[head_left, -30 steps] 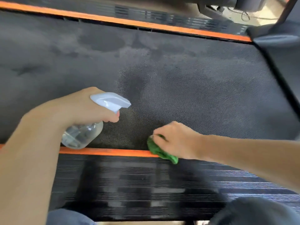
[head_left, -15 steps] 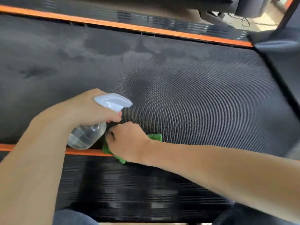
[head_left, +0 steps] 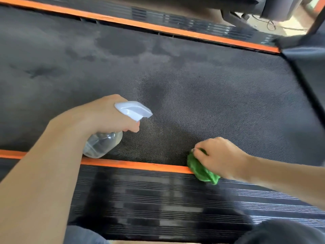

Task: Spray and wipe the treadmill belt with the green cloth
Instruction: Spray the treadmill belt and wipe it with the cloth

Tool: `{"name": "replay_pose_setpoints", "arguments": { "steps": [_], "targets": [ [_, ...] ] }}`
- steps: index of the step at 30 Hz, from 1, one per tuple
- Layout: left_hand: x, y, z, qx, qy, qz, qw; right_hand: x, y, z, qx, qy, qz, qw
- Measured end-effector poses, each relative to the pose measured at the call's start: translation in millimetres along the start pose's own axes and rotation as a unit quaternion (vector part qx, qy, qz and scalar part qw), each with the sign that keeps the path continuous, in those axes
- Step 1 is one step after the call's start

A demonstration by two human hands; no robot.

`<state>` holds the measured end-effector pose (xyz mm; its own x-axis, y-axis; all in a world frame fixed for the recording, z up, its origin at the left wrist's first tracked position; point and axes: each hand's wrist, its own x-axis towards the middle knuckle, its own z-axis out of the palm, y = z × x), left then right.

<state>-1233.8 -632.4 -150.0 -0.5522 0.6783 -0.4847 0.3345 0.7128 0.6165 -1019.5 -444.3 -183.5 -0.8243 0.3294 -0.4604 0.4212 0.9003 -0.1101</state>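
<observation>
The left hand (head_left: 105,118) has its fingers curled round the neck of a clear plastic spray bottle with a white trigger head (head_left: 112,131), held tilted just above the dark textured treadmill belt (head_left: 219,103). The right hand (head_left: 221,155) bunches a crumpled green cloth (head_left: 200,169) in its curled fingers, pressing it down at the belt's near edge, where it overlaps the orange side strip (head_left: 137,165). Darker damp patches mark the belt farther out.

green cloth (head_left: 202,169), orange stripe (head_left: 133,164), black belt (head_left: 228,103)
</observation>
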Motion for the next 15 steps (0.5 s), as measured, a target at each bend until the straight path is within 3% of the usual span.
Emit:
{"name": "replay_pose_setpoints", "arguments": {
  "steps": [3, 7, 11, 15],
  "targets": [
    [-2, 1, -1, -0.001, 0.009, -0.005, 1.0, 19, -72, -1, 0.094, -0.004, -0.07, 0.993],
    [-8, -6, -4, -0.017, 0.029, -0.004, 0.999, 44, -144, -1, 0.123, -0.015, -0.131, 0.984],
    [-8, -10, -5, -0.015, 0.042, -0.013, 0.999, 30, -106, -2, 0.101, -0.003, -0.141, 0.985],
    [-4, -5, 2, -0.012, -0.002, 0.001, 1.0, 8, -46, -3, 0.051, 0.003, -0.132, 0.99]
  ]
}}
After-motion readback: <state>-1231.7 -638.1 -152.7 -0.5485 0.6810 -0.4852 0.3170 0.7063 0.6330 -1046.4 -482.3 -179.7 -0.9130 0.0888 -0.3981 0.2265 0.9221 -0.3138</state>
